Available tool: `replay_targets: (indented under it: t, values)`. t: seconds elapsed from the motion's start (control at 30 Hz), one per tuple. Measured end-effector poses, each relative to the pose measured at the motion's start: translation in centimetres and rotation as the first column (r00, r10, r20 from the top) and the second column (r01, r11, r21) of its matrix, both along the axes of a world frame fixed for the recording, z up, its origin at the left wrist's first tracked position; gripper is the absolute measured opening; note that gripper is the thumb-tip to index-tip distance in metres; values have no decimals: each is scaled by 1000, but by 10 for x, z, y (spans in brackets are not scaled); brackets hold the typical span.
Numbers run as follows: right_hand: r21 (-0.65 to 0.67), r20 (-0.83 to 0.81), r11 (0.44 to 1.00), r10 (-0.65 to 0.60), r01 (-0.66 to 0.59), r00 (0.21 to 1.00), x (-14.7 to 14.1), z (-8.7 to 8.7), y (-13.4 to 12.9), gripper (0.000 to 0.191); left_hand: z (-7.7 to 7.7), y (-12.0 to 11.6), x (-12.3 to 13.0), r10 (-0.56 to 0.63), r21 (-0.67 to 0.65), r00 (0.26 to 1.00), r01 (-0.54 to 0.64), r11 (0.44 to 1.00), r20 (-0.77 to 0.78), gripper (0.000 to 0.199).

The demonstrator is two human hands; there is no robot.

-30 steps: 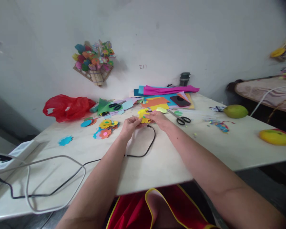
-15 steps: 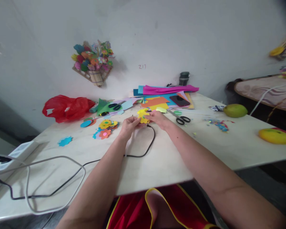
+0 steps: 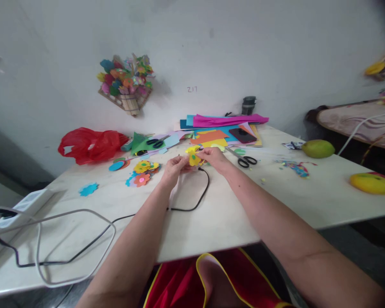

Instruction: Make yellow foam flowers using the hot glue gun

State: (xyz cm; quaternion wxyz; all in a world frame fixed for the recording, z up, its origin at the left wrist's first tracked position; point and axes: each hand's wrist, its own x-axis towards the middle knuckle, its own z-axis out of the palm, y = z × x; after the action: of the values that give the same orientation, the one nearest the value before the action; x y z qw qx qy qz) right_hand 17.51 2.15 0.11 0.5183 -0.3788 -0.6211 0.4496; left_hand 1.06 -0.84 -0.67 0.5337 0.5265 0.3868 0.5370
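Note:
Between my two hands is a yellow flower (image 3: 194, 158) with a small green centre. My left hand (image 3: 176, 169) pinches its left edge, fingers closed. A pale thin strip hangs below this hand; what it belongs to is unclear. My right hand (image 3: 214, 158) has its fingertips closed on the flower's upper right edge. Just under the flower ends a black cable (image 3: 208, 184), whose tip is partly hidden by the fingers. Left of my hands lies a pile of yellow flowers (image 3: 143, 166), beside an orange flower (image 3: 141, 179) with a pink centre.
Black-handled scissors (image 3: 247, 161) lie right of my hands, before coloured sheets (image 3: 210, 137) and a phone (image 3: 242, 135). A red bag (image 3: 91, 145), a blue flower (image 3: 88, 189) and a power strip (image 3: 28, 205) are left. Two mangoes (image 3: 318, 148) sit right.
The fingers of my right hand have shifted slightly up along the flower, whose petals now look more bent. My left hand stays nearly in place.

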Motion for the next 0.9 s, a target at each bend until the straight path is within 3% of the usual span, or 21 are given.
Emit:
replay_targets:
  t: [0.13,0.3,0.4,0.6,0.9]
  values:
    - [42,32,999,-21,20,999,-3,0,-1,29,0,5,-3,-9,-60,997,13,998,73,36]
    - [82,89,996,-47,40,995,-5,0,-1,29,3,10,-5,69,-157,993,-54,986,93,52]
    - [114,137,992,-78,62,987,-6,1,-3,29,3,8,-3,111,-127,992,-103,987,63,57]
    - [208,205,977,-81,37,975,-8,2,-5,30,-1,1,3,84,11,996,-84,996,-29,41]
    - [178,197,984,-50,14,979,-7,1,-3,31,-1,3,2,47,20,998,-46,999,-51,42]
